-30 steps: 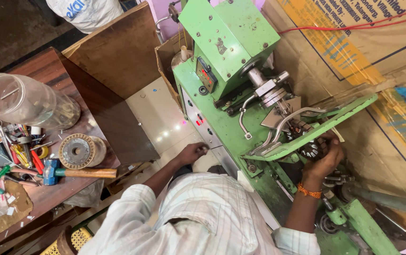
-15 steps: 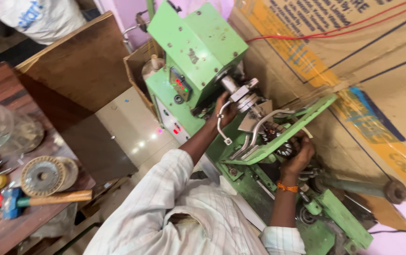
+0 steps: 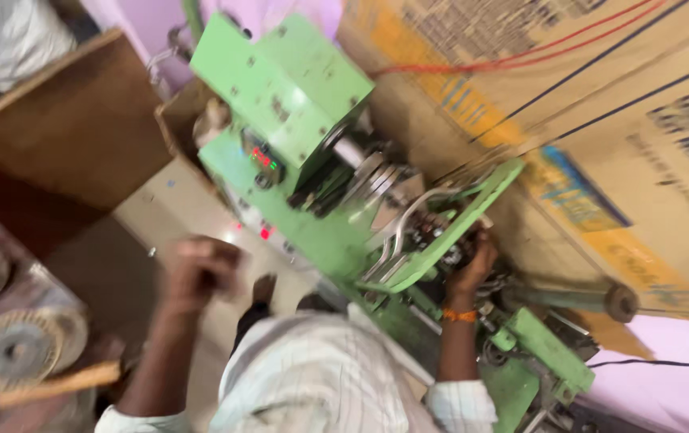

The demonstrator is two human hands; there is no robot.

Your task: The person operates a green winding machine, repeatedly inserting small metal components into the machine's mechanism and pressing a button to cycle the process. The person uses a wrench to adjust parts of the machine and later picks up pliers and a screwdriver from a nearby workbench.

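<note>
A green machine (image 3: pixel 288 96) with small red lights (image 3: pixel 264 160) stands in front of me, and a slanted green frame (image 3: pixel 449 232) sticks out from it. My right hand (image 3: pixel 473 265), with an orange band on the wrist, reaches under that frame and is closed around a dark metal part there. My left hand (image 3: pixel 200 273) hangs in the air to the left of the machine, apart from it. It is blurred, its fingers look curled, and nothing shows in it. My white striped shirt (image 3: pixel 320 377) fills the bottom middle.
A brown board (image 3: pixel 64 128) leans at the left. Round wire discs (image 3: pixel 16 349) and a wooden-handled hammer (image 3: pixel 56 385) lie at the lower left. Printed cardboard (image 3: pixel 617 120) covers the wall on the right. A shaft with a pulley (image 3: pixel 621 303) juts out lower right. Another person in white (image 3: pixel 8 40) stands top left.
My left hand has come off the machine's spindle and swung down and to the left. My right hand stays under the green frame. The view has shifted closer.
</note>
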